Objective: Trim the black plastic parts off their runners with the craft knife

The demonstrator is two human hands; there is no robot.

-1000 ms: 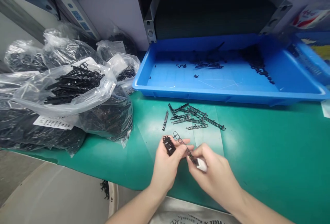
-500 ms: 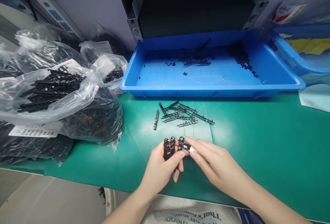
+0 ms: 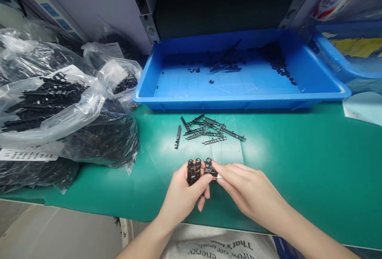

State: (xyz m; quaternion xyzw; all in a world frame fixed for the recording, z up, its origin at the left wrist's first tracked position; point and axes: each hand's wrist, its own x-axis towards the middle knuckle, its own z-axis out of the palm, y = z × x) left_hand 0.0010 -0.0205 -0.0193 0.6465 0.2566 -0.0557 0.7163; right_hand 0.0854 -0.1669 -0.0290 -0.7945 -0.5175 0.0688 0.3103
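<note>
My left hand (image 3: pixel 180 192) is closed around several black plastic parts (image 3: pixel 191 172) whose ends curl into small open rings. One such part stands a little apart from the others, near my left thumb. My right hand (image 3: pixel 247 185) pinches a small dark piece with a whitish end (image 3: pixel 213 172), touching that part beside my left thumb tip. Its exact kind is too small to make out. Beyond my hands lies a loose pile of long, thin black plastic strips (image 3: pixel 205 131) on the green table, with a single strip (image 3: pixel 178 137) to its left.
Clear plastic bags (image 3: pixel 104 139) of black parts crowd the left side. A blue tray (image 3: pixel 238 103) holding scattered black bits spans the back, under a dark chute (image 3: pixel 221 4). A second blue bin (image 3: pixel 337 62) stands at right. Below the table edge is a pale round container (image 3: pixel 68 231).
The view has shifted slightly, so the bags and tray sit further left and a bit higher. Less of the piece's white end shows by my right fingers. Both hands keep their hold.
</note>
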